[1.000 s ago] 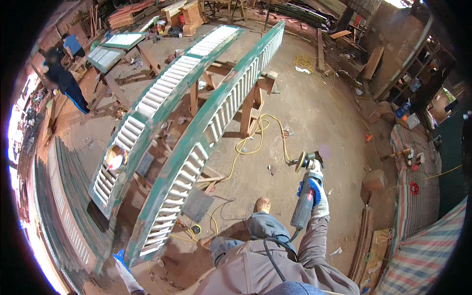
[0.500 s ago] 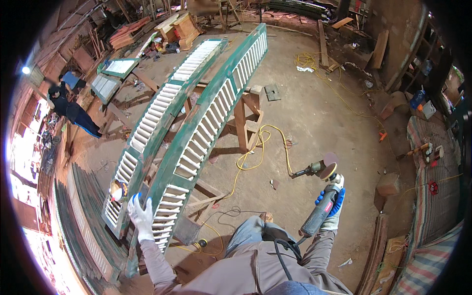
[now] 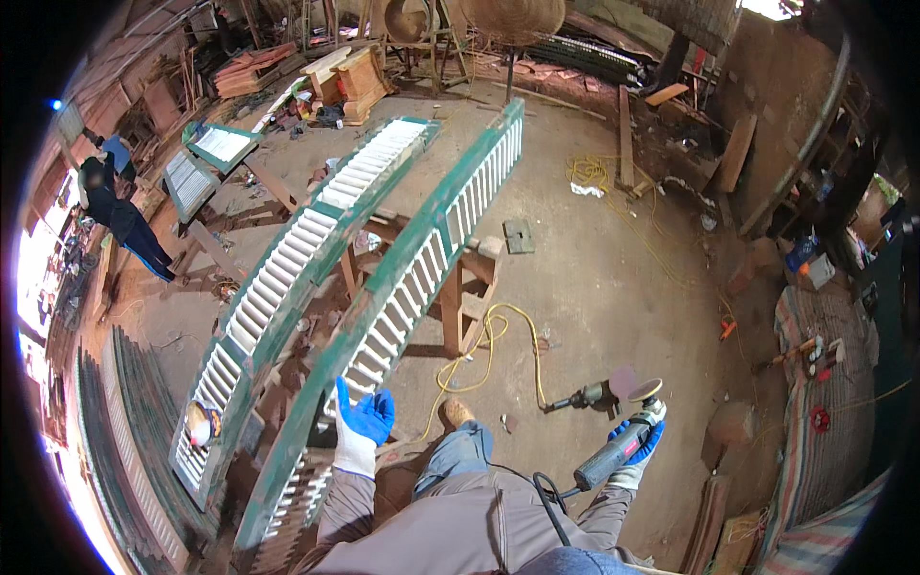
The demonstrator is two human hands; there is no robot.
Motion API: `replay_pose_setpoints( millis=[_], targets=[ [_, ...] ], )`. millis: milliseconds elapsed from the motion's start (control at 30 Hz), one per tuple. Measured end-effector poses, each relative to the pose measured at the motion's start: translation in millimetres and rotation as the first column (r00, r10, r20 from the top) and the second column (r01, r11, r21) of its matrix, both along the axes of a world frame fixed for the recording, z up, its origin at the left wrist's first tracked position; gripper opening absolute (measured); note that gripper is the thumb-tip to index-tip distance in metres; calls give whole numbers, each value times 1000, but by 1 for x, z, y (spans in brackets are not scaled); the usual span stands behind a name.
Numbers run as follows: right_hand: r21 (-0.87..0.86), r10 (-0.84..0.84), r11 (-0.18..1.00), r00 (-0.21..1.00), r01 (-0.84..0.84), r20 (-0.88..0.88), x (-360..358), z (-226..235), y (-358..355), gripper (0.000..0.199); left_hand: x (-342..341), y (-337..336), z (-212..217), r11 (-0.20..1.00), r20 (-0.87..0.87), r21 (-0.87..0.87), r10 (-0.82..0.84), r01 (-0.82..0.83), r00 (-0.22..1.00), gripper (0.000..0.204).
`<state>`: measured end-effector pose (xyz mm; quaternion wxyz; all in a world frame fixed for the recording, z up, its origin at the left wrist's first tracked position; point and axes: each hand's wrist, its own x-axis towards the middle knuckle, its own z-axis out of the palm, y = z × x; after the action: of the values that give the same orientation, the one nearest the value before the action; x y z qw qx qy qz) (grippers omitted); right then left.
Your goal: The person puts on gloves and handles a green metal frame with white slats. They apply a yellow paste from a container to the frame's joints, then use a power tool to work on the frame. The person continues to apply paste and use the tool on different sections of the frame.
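Note:
My right hand [image 3: 644,443], in a white and blue work glove, is closed round the body of a grey angle grinder [image 3: 613,455]. A round pale disc [image 3: 646,389] sits on its head, tilted upward, and a dark cord runs from its rear toward my waist. My left hand [image 3: 364,426], gloved the same way, is beside the near edge of a long green louvred shutter [image 3: 383,283] with white slats. Its thumb and fingers are apart, with nothing visible in them; whether it touches the frame is unclear. A second such shutter [image 3: 278,264] lies parallel, farther left.
Wooden trestles [image 3: 450,311] support the shutters. On the floor lie another power tool [image 3: 582,398], a brown disc [image 3: 623,383] and a yellow cord [image 3: 494,321]. Stacked shutters [image 3: 125,450] lie at left. Another person [image 3: 120,216] stands far left. Striped sheeting [image 3: 815,355] is at right.
My left hand has moved from the near shutter's far edge across to its near edge, turning so its blue palm shows. The grinder stays in my right hand, slightly lower. The view has shifted.

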<state>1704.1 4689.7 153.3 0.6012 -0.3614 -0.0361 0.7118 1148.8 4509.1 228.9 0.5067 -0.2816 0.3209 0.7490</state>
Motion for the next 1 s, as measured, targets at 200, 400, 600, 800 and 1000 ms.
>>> replay_pose_setpoints(
  millis=[200,400,600,800,1000],
  targets=[
    [124,38,992,999,-37,-10,-61,15,101,71,-20,100,25,989,123,129,50,-66,991,117],
    [15,183,983,983,-183,32,-123,17,188,72,-57,156,26,953,264,-80,304,-294,915,125],
    [-58,329,944,935,-324,132,-176,18,289,73,-66,174,-7,902,76,-55,432,-429,899,93],
    [123,516,852,856,-509,-27,-221,11,421,72,-44,188,-8,839,-87,-11,541,-544,836,71],
    [251,565,819,800,-516,-200,-296,9,514,64,21,209,3,629,-14,-87,775,-773,632,77]
  ],
)
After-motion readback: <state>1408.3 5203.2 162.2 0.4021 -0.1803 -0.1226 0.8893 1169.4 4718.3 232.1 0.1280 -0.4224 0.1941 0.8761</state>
